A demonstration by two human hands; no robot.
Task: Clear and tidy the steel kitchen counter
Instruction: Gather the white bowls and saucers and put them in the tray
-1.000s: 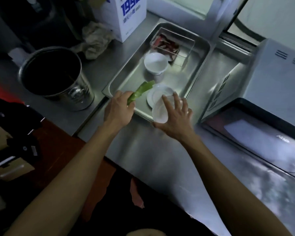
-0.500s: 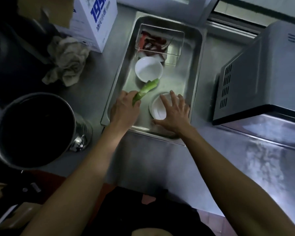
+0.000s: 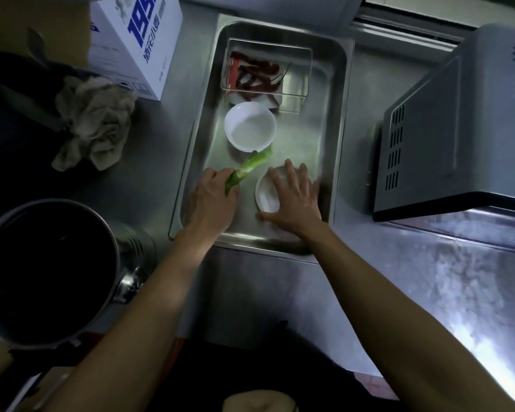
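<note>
A steel tray (image 3: pixel 336 138) lies on the steel counter (image 3: pixel 265 298). Inside it, at the far end, stands a clear box of dried red chillies (image 3: pixel 262 74), with a white bowl (image 3: pixel 249 126) just in front of it. My left hand (image 3: pixel 211 200) grips a green vegetable stalk (image 3: pixel 249 169) over the tray's near left part; its tip points toward the bowl. My right hand (image 3: pixel 295 200) lies with spread, straight fingers on a small white dish (image 3: pixel 266 193) at the tray's near end, covering its right half.
A large steel pot (image 3: pixel 46 269) stands at the near left. Beyond it lies a crumpled grey cloth (image 3: pixel 94 123), with a white carton with blue print (image 3: pixel 137 40) behind. A microwave-like appliance (image 3: pixel 458 120) fills the right. Bare counter stretches in front of it.
My right hand brought a tilted white dish down flat into the tray's near end. The left hand keeps hold of the green stalk. The view has shifted to look more steeply down.
</note>
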